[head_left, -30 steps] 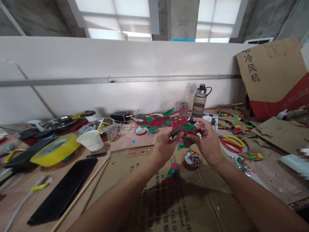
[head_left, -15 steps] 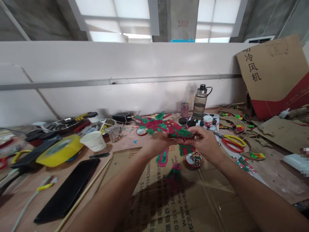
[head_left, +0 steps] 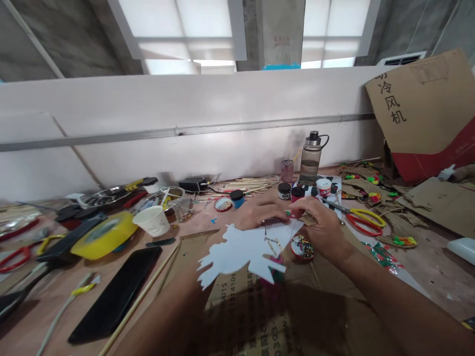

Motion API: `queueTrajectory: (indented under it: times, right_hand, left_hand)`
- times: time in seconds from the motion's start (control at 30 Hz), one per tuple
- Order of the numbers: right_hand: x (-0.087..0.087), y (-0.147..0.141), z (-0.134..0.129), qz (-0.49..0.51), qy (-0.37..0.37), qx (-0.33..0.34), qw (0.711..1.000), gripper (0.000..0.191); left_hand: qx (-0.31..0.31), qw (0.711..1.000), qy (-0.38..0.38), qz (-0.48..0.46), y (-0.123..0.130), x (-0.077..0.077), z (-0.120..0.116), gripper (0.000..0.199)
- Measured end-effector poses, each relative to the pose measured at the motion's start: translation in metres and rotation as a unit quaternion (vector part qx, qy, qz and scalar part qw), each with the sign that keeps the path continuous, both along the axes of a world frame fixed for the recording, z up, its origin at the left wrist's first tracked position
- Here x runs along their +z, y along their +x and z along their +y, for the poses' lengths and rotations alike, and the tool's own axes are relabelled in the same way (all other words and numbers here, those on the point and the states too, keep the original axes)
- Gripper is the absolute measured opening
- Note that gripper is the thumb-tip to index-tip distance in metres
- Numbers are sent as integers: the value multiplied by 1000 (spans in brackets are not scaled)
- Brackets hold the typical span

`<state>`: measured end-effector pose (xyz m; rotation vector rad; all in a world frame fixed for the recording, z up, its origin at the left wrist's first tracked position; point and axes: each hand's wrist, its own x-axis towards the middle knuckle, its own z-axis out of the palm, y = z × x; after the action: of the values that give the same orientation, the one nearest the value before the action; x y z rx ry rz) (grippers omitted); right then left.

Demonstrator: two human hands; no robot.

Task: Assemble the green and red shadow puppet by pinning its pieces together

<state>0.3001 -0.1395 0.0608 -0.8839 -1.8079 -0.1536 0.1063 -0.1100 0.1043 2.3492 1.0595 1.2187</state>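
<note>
A jagged paper cutout [head_left: 237,249] is held over the cardboard with its plain white back towards me. My left hand [head_left: 260,213] grips it along its far edge, the fingers partly hidden behind it. At the right end my right hand [head_left: 322,225] is closed, thumb and forefinger together near the cutout's upper right corner. Thin wire-like bits [head_left: 273,241] show against the white back. Below the cutout's right tip, a pink and green painted piece [head_left: 276,274] is partly covered. Close to my right hand sits a small dish of mixed beads [head_left: 306,250].
Cardboard [head_left: 237,316] covers the work area. Left are a phone [head_left: 117,294], yellow tape roll [head_left: 106,236] and paper cup [head_left: 151,221]. Behind stand paint jars [head_left: 237,199] and a water bottle [head_left: 310,160]. Scissors [head_left: 365,221] and decorated cardboard arcs [head_left: 397,232] lie right.
The cutout has been turned from its painted pink and green face to its white back and lowered towards me. Both hands have shifted their grip, and the view has moved slightly.
</note>
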Motion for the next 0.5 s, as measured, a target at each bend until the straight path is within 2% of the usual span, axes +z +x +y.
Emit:
queueTrajectory:
  times: [0.1,0.27,0.37,0.5]
  right_hand:
    - [-2,0,1,-4,18,20,1000,23]
    - [-3,1,0,-17,24,20,999,21]
    - [-3,0,0,-19,32,22,999,20]
    - [-3,-1,1,-10,37,16,999,14]
  left_hand:
    - [-11,1000,-11,22,-13,-2,-15,24]
    - [-28,998,-22,42,-31,4,-36,23]
    - [-76,996,-12,53,-20,10,-28,25]
    - [-85,995,-11,57,1,16,-9,28]
